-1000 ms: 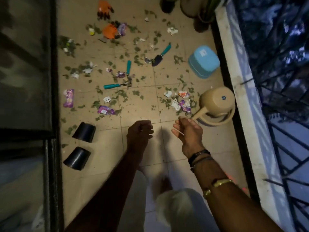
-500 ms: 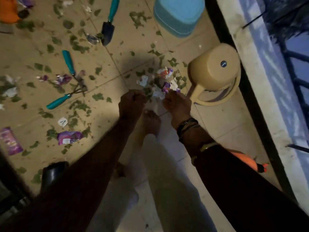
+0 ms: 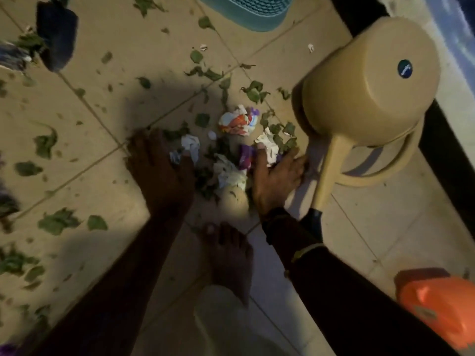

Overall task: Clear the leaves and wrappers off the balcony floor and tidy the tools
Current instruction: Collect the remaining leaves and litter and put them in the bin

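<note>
A small heap of crumpled wrappers (image 3: pixel 237 123) and green leaves (image 3: pixel 254 93) lies on the tan tiled floor between my two hands. My left hand (image 3: pixel 162 170) rests flat on the floor at the heap's left side, fingers spread, touching a white wrapper (image 3: pixel 191 146). On the heap's right side my right hand (image 3: pixel 277 173) is open, its fingers against a purple wrapper (image 3: pixel 245 155) and white paper. Neither hand has lifted anything. More leaves are scattered over the tiles to the left.
A beige watering can (image 3: pixel 365 80) lies on its side just right of my right hand, spout toward me. A teal basket (image 3: pixel 246 9) sits at the top, a dark trowel blade (image 3: pixel 56 34) upper left, an orange object (image 3: pixel 437 307) lower right. My bare foot (image 3: pixel 228 255) stands below the heap.
I have bent lower and closer to the floor. Both hands went from fists above the heap to flat open palms on the tiles on either side of it.
</note>
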`<action>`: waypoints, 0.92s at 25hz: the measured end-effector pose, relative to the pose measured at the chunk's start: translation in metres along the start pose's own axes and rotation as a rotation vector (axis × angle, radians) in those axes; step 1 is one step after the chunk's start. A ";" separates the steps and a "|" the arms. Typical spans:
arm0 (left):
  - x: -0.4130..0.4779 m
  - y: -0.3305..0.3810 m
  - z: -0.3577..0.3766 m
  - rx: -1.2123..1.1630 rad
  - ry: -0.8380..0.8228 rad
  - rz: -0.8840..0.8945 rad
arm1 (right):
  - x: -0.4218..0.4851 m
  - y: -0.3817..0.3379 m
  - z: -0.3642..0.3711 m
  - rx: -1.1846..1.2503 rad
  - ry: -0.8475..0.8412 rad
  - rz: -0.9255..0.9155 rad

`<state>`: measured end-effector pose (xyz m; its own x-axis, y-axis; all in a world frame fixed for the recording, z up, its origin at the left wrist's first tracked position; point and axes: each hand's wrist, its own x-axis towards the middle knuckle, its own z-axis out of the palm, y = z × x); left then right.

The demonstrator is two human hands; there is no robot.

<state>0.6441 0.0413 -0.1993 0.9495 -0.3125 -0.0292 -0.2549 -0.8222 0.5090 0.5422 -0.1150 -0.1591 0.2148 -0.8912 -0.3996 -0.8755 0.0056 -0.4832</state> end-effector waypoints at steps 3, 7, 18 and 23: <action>0.021 0.003 0.019 -0.122 0.004 0.202 | -0.008 -0.001 0.013 0.101 -0.103 -0.394; 0.049 0.010 0.024 -0.088 0.075 0.209 | 0.035 -0.021 0.004 0.018 0.017 -0.436; 0.087 0.009 0.028 -0.121 -0.008 0.327 | 0.074 -0.050 0.004 0.003 -0.035 -0.573; 0.104 0.018 0.031 -0.030 -0.057 0.646 | 0.080 -0.067 0.011 -0.100 -0.233 -0.683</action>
<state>0.7322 -0.0207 -0.2193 0.5951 -0.7653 0.2454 -0.7654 -0.4465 0.4634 0.6225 -0.1820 -0.1677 0.8045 -0.5610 -0.1949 -0.5457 -0.5689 -0.6153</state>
